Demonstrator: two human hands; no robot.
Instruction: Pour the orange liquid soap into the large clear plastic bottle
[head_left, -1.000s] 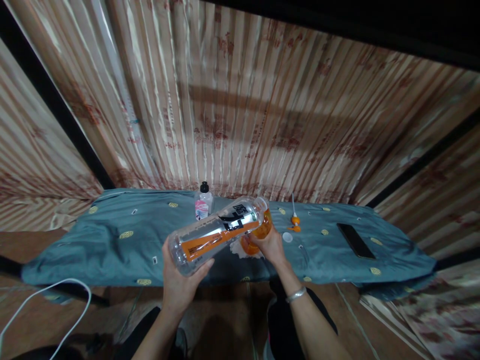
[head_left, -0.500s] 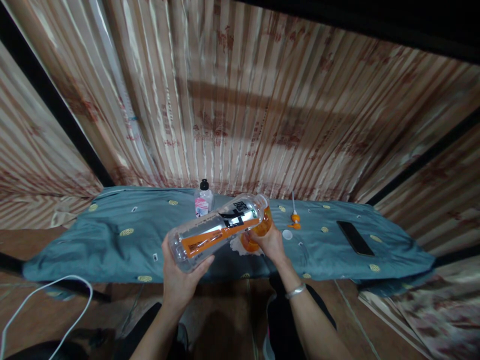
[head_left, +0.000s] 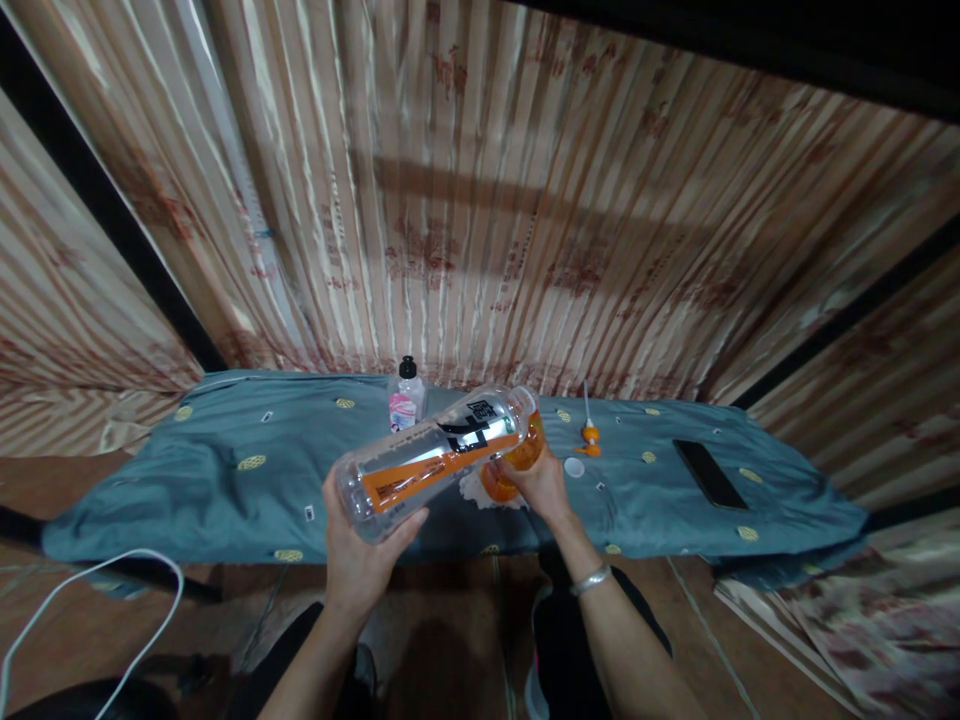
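My left hand (head_left: 364, 560) is wrapped round the base of a large clear plastic bottle (head_left: 427, 460) with an orange and black label. The bottle is tilted, its mouth up at the right against the top of an orange translucent bottle (head_left: 501, 482). Gripping that orange bottle is my right hand (head_left: 541, 485); its upper part is partly behind the clear bottle's neck. Beneath the orange bottle lies a crumpled white tissue (head_left: 476, 490). Whether liquid flows between the two bottles I cannot tell. An orange pump head (head_left: 590, 440) with a tube and a white round cap (head_left: 574, 467) lie to the right.
A small bottle with a black cap (head_left: 406, 400) stands behind the clear bottle. A black phone (head_left: 709, 475) rests on the right of the blue-green cloth (head_left: 187, 500). Curtains (head_left: 465, 200) hang behind, dark poles frame both sides, and a white cable (head_left: 90, 575) loops at lower left.
Almost nothing differs. Both hands keep their hold on the tilted clear bottle and the orange bottle, and the view shifts very slightly.
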